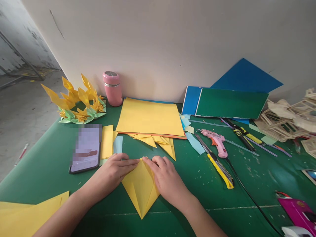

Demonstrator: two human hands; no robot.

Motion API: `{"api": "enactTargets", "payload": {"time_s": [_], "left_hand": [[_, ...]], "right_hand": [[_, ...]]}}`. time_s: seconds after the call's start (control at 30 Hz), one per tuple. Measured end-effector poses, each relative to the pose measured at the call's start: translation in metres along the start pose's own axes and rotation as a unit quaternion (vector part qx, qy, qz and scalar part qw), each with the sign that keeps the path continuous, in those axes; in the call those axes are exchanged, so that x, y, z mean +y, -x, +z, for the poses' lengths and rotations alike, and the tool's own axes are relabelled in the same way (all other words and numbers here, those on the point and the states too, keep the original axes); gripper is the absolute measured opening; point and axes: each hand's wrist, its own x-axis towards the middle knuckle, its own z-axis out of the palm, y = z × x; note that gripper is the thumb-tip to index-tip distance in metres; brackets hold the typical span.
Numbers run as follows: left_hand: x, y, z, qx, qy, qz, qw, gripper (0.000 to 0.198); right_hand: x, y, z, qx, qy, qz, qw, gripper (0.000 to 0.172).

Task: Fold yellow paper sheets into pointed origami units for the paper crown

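A folded yellow sheet of paper (141, 189), kite-shaped with creases, lies on the green table with one point toward me. My left hand (116, 169) is on its upper left edge, fingers together and tips near the top corner. From the other side, my right hand (164, 171) grips the upper right edge, its thumb and fingers closed by the same corner. Parts of the paper's sides are hidden under both hands. Just beyond lie several folded yellow paper pieces (164, 144), partly under a stack of yellow sheets (150, 117).
Left are a phone (86, 151), a paper crown (80, 102) and a pink flask (113, 90). To the right lie a yellow utility knife (221, 169) and a pink glue gun (214, 140) with its cord. Green and blue boards (230, 103) lean against the wall near a wooden model (283, 118).
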Motion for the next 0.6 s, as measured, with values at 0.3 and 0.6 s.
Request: {"api": "enactTargets", "payload": {"time_s": [0.3, 0.6], "left_hand": [[0.0001, 0.0004, 0.0012, 0.019, 0.026, -0.016, 0.999, 0.034], [0.004, -0.0017, -0.0018, 0.033, -0.022, -0.031, 0.999, 0.033]], "right_hand": [[-0.0007, -0.0019, -0.0024, -0.016, 0.002, 0.002, 1.0, 0.055], [-0.0009, -0.0014, -0.0006, -0.011, 0.014, 0.006, 1.0, 0.053]]}}
